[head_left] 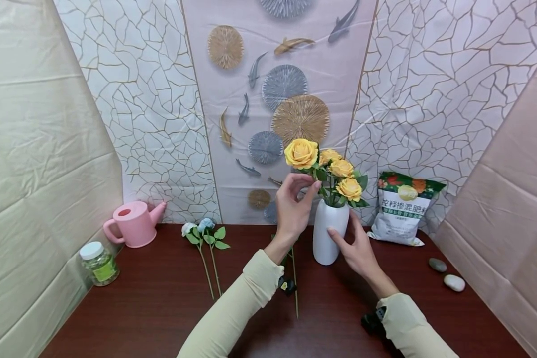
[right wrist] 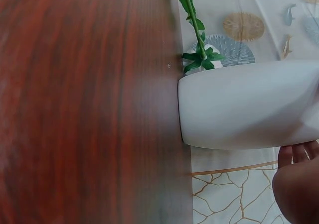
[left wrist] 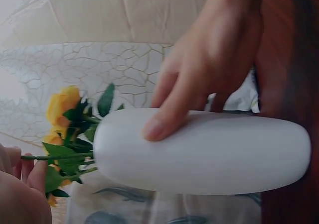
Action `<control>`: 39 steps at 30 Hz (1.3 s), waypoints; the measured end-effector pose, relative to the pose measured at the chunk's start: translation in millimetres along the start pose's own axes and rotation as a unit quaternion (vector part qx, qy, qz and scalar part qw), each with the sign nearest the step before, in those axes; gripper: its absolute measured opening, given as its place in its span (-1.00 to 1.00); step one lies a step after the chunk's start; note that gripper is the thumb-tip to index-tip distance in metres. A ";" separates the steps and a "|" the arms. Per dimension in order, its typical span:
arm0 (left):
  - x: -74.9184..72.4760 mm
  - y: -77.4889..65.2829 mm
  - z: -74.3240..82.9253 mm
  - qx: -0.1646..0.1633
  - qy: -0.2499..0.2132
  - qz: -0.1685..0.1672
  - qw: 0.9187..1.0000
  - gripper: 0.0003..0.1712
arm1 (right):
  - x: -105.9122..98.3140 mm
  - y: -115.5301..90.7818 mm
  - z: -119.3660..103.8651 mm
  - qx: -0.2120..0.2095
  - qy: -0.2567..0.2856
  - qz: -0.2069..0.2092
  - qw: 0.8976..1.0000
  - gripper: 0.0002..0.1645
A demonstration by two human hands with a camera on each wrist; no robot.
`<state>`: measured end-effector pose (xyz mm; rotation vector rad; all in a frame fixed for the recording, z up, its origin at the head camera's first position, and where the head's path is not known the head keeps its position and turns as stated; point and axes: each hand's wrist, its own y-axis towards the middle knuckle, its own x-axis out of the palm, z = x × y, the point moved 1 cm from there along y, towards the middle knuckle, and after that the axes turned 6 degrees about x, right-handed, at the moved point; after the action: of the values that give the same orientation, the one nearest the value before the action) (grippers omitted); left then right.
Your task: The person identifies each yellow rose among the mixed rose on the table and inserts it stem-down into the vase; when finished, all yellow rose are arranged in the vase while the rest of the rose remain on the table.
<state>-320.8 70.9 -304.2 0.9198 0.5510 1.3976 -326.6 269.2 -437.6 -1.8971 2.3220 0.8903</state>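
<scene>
A white vase (head_left: pixel 327 241) stands upright on the table, with several yellow roses (head_left: pixel 349 189) in its mouth. My left hand (head_left: pixel 294 206) is at the upper left of the vase and pinches the green stem (left wrist: pixel 62 157) of a yellow rose (head_left: pixel 301 153), whose bloom stands above the hand and left of the others. In the left wrist view that stem runs to the vase's mouth. Around the vase's right side my right hand (head_left: pixel 360 249) holds the body, thumb (left wrist: pixel 158 128) across the front. The right wrist view shows the vase's base (right wrist: pixel 192 112) on the tabletop.
Left of my arms lie a white flower (head_left: pixel 188 228) and a blue one (head_left: pixel 206 224). Another stem (head_left: pixel 295 283) lies beneath my left forearm. A pink watering can (head_left: pixel 136 226) and lidded jar (head_left: pixel 102 266) stand left; a fertilizer bag (head_left: pixel 400 214) and two stones (head_left: pixel 454 283) are right.
</scene>
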 end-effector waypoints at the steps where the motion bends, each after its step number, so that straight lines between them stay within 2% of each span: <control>1: 0.4 -1.9 -3.3 -0.006 0.002 -0.001 1.000 -0.78 | 0.0 0.2 0.2 -0.001 0.000 0.000 1.000 0.01; 8: 3.8 -13.9 -34.8 -0.029 0.037 -0.011 0.999 -0.77 | -0.1 0.6 0.9 0.001 -0.003 -0.001 1.000 0.01; 13: 6.5 -21.5 -45.9 -0.044 0.086 -0.008 0.995 -0.82 | -0.1 0.2 1.0 0.000 -0.002 0.000 1.000 0.01; 17: 8.1 -25.0 -47.8 -0.047 0.128 0.001 0.991 -0.87 | 0.3 -0.3 0.8 -0.003 0.001 -0.005 1.000 0.02; 20: 7.6 -25.3 -47.3 -0.042 0.142 0.011 0.989 -0.88 | 0.0 -0.6 0.7 -0.001 -0.004 -0.004 1.000 0.02; 27: 5.2 -21.0 -44.3 -0.011 0.123 0.038 0.992 -0.88 | -0.5 -0.3 0.2 -0.001 -0.005 -0.002 1.000 0.01; 29: 6.0 -20.6 -44.1 -0.010 0.125 0.035 0.992 -0.86 | -0.8 -0.2 0.6 -0.002 -0.005 0.000 1.000 0.01; 36: 10.5 -26.0 -44.1 -0.040 0.148 0.010 0.988 -0.85 | 0.1 -0.1 0.4 -0.007 -0.001 -0.002 1.000 0.00; 39: 8.9 -27.9 -46.3 -0.038 0.143 -0.001 0.989 -0.84 | 0.1 0.2 1.1 -0.007 -0.001 -0.004 1.000 0.00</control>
<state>-340.3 91.7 -351.0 0.6603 0.7089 1.5496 -327.2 269.6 -438.5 -1.9072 2.3122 0.9103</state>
